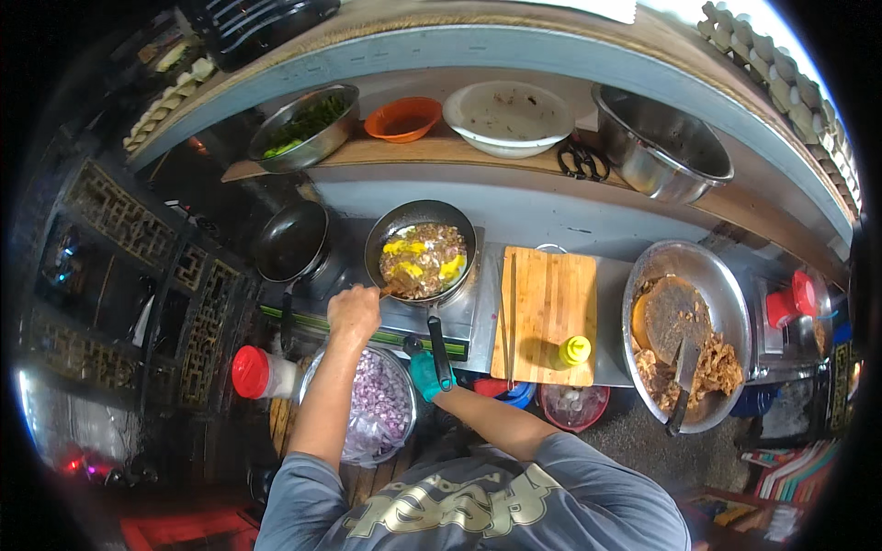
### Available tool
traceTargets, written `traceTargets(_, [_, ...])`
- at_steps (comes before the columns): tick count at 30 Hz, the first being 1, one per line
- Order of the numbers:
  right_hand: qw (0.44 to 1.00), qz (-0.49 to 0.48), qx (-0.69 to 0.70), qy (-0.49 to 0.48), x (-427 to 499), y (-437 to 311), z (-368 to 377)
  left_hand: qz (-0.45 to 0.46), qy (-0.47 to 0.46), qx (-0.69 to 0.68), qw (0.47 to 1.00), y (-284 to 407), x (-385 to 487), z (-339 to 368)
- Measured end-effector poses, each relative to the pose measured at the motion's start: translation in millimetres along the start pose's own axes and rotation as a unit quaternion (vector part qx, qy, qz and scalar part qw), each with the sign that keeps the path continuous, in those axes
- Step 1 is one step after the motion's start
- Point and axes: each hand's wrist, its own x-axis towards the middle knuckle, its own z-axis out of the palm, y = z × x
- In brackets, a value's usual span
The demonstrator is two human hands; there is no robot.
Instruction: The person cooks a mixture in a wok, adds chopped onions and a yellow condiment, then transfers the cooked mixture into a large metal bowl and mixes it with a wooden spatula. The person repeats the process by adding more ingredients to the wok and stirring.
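Note:
My left hand grips the handle of a wooden spatula, whose tip lies in the near edge of the food. A dark frying pan sits on the stove. In it, chopped browned food is mixed with broken yellow yolks and egg white. My right hand wears a teal glove and has its fingers at a dark stove knob. The black pan handle passes over the glove and hides part of it. Below my left forearm, a metal bowl holds chopped purple onion.
A wooden cutting board carries chopsticks and a yellow-capped bottle. To its right, a large steel basin holds a round board, a cleaver and cooked meat. A second pan and a red-lidded jar stand left. Bowls line the shelf.

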Motion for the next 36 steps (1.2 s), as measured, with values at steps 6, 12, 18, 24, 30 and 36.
traceTargets(6, [0.946,-0.113,-0.294,0.076,21,-10,52,0.041,0.026,0.021,0.999,-5,31,10])
traceTargets(12, [0.97,-0.101,-0.219,-0.017,29,-12,42,0.064,0.0,0.058,0.996,7,51,-12])
traceTargets(18, [0.995,-0.053,-0.02,0.079,25,-15,33,0.067,0.015,0.029,0.997,11,57,-17])
traceTargets(24, [0.916,0.134,0.306,-0.223,0,34,-45,0.041,0.019,0.022,0.999,22,95,-11])
traceTargets(30, [0.526,0.201,0.76,-0.325,5,24,-139,-0.034,0.006,-0.009,0.999,-4,100,3])
traceTargets(36, [0.711,0.275,0.597,-0.249,27,-31,-160,-0.069,0.01,0.027,0.997,-16,50,-26])
